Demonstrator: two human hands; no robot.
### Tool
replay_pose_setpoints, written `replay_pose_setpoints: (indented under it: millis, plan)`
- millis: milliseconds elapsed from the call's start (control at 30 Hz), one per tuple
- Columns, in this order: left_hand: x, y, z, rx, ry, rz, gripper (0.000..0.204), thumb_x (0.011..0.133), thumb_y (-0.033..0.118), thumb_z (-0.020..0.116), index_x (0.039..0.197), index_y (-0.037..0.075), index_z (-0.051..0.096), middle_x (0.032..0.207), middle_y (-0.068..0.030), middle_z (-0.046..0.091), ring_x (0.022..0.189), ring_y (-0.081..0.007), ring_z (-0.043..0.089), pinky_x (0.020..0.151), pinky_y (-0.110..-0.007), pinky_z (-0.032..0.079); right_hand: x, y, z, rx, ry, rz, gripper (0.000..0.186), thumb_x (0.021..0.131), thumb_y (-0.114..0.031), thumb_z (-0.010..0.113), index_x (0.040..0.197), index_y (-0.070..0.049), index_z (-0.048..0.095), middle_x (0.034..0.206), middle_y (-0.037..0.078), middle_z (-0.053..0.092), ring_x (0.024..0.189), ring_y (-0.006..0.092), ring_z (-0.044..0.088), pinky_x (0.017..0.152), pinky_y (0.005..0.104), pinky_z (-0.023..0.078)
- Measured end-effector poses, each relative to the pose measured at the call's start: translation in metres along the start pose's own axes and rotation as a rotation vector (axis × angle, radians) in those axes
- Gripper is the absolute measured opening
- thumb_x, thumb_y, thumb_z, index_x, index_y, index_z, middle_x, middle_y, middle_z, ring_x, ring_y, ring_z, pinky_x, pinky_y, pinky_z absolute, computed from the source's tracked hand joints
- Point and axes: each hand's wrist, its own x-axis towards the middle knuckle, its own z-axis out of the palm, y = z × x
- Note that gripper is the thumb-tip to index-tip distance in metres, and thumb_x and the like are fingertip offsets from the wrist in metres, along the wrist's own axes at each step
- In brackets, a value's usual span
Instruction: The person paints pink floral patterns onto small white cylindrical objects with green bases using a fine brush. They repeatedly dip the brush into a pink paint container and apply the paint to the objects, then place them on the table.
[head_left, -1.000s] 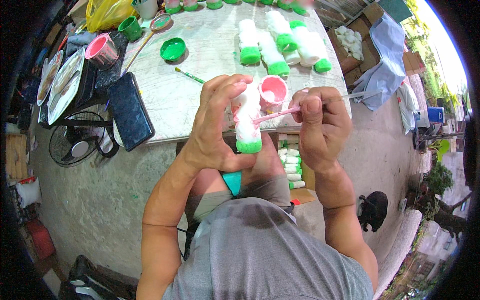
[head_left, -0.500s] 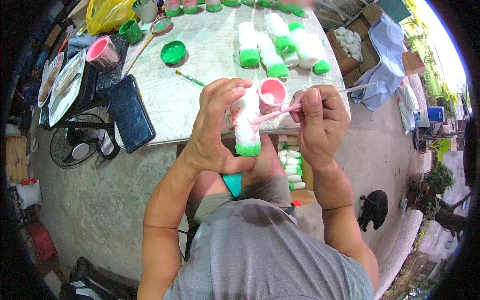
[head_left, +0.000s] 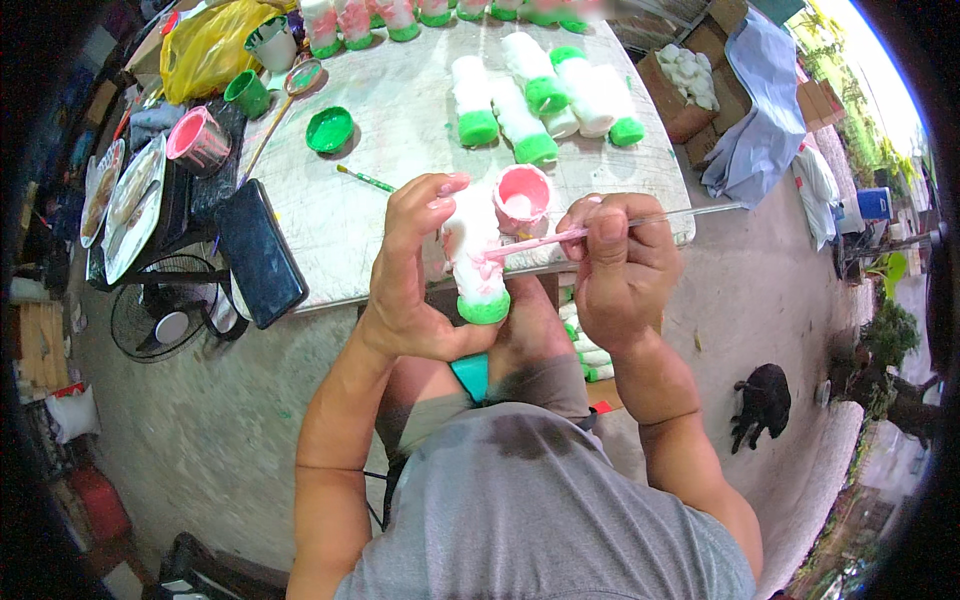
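Observation:
My left hand [head_left: 412, 275] grips a white cylindrical figure [head_left: 477, 270] with a green base and pink paint patches, thumb by the base and fingers around the upper end. The figure is tilted, its green end toward me, just off the table's near edge. My right hand [head_left: 625, 265] pinches a slim paintbrush [head_left: 545, 240] coated in pink. The brush tip touches the figure's side, where fresh pink paint shows. Just beyond, a small tub of pink paint [head_left: 522, 195] stands on the table [head_left: 410, 120]. Several similar white figures with green ends [head_left: 525, 130] lie farther back, unpainted with pink.
At left are a green paint lid [head_left: 330, 130], a green-handled brush [head_left: 365, 178], a black phone [head_left: 262, 255] on the table edge, a pink can [head_left: 198, 142] and plates [head_left: 140, 205]. A fan [head_left: 170, 310] stands below. A black animal [head_left: 762, 408] is on the floor at right.
The view has shifted slightly. The brush lies more level now, its tip still on the figure's painted side. Both hands keep their holds.

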Motion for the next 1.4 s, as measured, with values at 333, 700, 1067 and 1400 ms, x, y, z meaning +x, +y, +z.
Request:
replay_pose_setpoints:
  millis: [333, 700, 1067, 1400]
  plan:
    - [-0.002, -0.001, 0.001, -0.112, 0.038, -0.098, 0.113, 0.059, 0.016, 0.088, 0.154, 0.006, 0.028, 0.145, -0.0218, 0.045, 0.137, -0.0349, 0.046, 0.114, -0.047, 0.036, -0.008, -0.002, -0.014, -0.003, -0.018, -0.299, 0.016, 0.1, -0.007, 0.065, 0.111, 0.0, 0.056, 0.092, 0.016, 0.067, 0.079, 0.0241, 0.066, 0.071, 0.0365, 0.057]
    - [-0.002, -0.003, 0.0, -0.074, 0.071, -0.121, 0.113, 0.052, 0.022, 0.09, 0.149, -0.002, 0.038, 0.14, -0.0189, 0.051, 0.121, -0.0268, 0.052, 0.092, -0.036, 0.043, -0.013, -0.022, -0.009, -0.325, -0.297, -0.495, 0.03, 0.083, 0.004, 0.078, 0.109, -0.002, 0.063, 0.098, 0.016, 0.072, 0.085, 0.0321, 0.072, 0.075, 0.0428, 0.059]
    - [-0.004, -0.002, 0.0, -0.065, 0.084, -0.143, 0.114, 0.051, 0.023, 0.09, 0.149, -0.003, 0.039, 0.14, -0.0193, 0.052, 0.119, -0.0275, 0.053, 0.093, -0.037, 0.045, -0.008, -0.021, -0.012, -0.348, -0.277, -0.514, 0.031, 0.084, 0.001, 0.078, 0.11, -0.002, 0.061, 0.097, 0.015, 0.072, 0.085, 0.0324, 0.072, 0.076, 0.0446, 0.059]
    - [-0.001, 0.0, -0.001, -0.049, 0.095, -0.144, 0.115, 0.05, 0.023, 0.091, 0.149, -0.005, 0.039, 0.136, -0.0197, 0.053, 0.119, -0.0287, 0.054, 0.095, -0.037, 0.046, -0.014, -0.02, -0.011, -0.36, -0.294, -0.54, 0.03, 0.085, 0.003, 0.076, 0.11, -0.001, 0.062, 0.101, 0.016, 0.071, 0.085, 0.0329, 0.072, 0.075, 0.0442, 0.059]
